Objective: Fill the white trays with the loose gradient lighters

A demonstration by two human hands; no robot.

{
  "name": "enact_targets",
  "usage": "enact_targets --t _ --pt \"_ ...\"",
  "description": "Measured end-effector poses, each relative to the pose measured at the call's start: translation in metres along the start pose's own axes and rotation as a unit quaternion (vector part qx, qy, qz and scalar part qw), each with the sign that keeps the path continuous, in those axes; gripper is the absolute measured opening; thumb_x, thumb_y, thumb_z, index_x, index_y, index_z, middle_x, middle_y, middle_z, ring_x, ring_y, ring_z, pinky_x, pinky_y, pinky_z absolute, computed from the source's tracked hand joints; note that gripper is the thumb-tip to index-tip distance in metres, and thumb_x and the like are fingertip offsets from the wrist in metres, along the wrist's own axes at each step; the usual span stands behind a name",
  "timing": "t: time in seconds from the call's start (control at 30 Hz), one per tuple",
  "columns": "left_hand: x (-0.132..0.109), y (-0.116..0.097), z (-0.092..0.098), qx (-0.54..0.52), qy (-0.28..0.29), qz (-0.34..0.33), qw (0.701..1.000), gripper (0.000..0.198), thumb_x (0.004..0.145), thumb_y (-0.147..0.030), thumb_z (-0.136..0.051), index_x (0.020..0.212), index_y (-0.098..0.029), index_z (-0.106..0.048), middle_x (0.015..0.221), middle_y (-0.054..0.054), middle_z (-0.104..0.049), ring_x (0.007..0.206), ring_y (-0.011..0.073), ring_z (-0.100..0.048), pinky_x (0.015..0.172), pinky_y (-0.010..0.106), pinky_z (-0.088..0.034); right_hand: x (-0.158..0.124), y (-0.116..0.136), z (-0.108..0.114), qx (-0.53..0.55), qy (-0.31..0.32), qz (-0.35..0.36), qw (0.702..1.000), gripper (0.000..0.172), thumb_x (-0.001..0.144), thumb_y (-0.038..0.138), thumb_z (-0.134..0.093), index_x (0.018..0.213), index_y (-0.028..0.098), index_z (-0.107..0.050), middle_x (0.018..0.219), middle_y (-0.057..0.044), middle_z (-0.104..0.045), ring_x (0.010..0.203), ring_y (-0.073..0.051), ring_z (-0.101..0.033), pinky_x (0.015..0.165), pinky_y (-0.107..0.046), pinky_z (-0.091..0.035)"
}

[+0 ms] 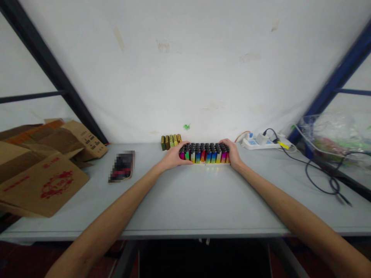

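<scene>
A block of upright lighters (205,154) in many colours, all with black tops, stands in tight rows toward the back of the table. My left hand (174,156) is wrapped around the block's left end, thumb along the front. At the opposite end, my right hand (232,154) presses against the side with its fingers curling over the back corner. Both hands grip the block between them. Just behind my left hand sits a smaller group of green, brown and yellow lighters (171,142) with gold-coloured tops, close to the wall.
Opened cardboard boxes (58,181) fill the left side. A pixelated dark flat object (122,166) lies near them. On the right are a white power strip (261,143) with plugs, a loose black cable (321,189) and a clear plastic bag (342,135). A white wall (185,77) rises behind.
</scene>
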State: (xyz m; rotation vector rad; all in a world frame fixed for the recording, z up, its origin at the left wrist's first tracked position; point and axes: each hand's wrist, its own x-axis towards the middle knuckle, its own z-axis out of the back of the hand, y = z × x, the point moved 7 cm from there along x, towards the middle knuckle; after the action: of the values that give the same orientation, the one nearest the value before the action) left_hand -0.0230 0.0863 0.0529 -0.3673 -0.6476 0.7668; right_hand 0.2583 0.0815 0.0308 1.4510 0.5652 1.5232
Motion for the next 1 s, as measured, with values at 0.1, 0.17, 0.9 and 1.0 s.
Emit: enact_targets --t 0.1,0.17,0.9,1.0 --pt "-0.001 0.0 -0.001 -0.001 -0.003 0.004 1.0 0.087 0.067 -0.053 -0.087 0.14 -0.021 -0.051 0.135 0.008 -0.065 0.124 0.0308 -0.063 0.111 0.042 -0.047 0.0 0.0 0.0 -0.004 -0.007 0.002 1.0 0.029 0.089 0.046 -0.043 0.077 0.025 -0.06 0.085 -0.003 -0.066 0.091 -0.025 -0.06 0.09 -0.036 -0.048" --pt "-0.001 -0.001 -0.002 -0.001 -0.008 0.009 1.0 0.088 0.067 -0.053 -0.087 0.14 -0.022 -0.051 0.136 0.008 -0.064 0.124 0.031 -0.062 0.111 0.042 -0.047 0.001 0.0 0.0 -0.006 -0.013 0.002 1.0 0.029 0.089 0.044 -0.042 0.077 0.025 -0.061 0.085 -0.003 -0.066 0.091 -0.026 -0.06 0.091 -0.037 -0.048" --pt "-0.003 0.017 -0.01 -0.079 -0.02 0.036 0.996 0.097 0.062 -0.053 -0.089 0.142 -0.02 -0.044 0.132 0.01 -0.064 0.121 0.0314 -0.063 0.107 0.042 -0.05 -0.003 0.01 0.006 -0.044 0.057 -0.005 0.997 0.035 0.094 0.049 -0.045 0.09 0.021 -0.066 0.09 -0.002 -0.068 0.097 -0.024 -0.06 0.092 -0.034 -0.046" --pt "-0.003 0.017 -0.01 -0.082 -0.027 0.033 0.996 0.09 0.063 -0.052 -0.088 0.136 -0.021 -0.046 0.127 0.008 -0.065 0.119 0.031 -0.064 0.105 0.042 -0.051 -0.005 0.011 0.006 -0.065 0.054 0.008 0.996 0.036 0.097 0.048 -0.043 0.093 0.021 -0.066 0.093 -0.003 -0.069 0.098 -0.024 -0.061 0.093 -0.036 -0.046"
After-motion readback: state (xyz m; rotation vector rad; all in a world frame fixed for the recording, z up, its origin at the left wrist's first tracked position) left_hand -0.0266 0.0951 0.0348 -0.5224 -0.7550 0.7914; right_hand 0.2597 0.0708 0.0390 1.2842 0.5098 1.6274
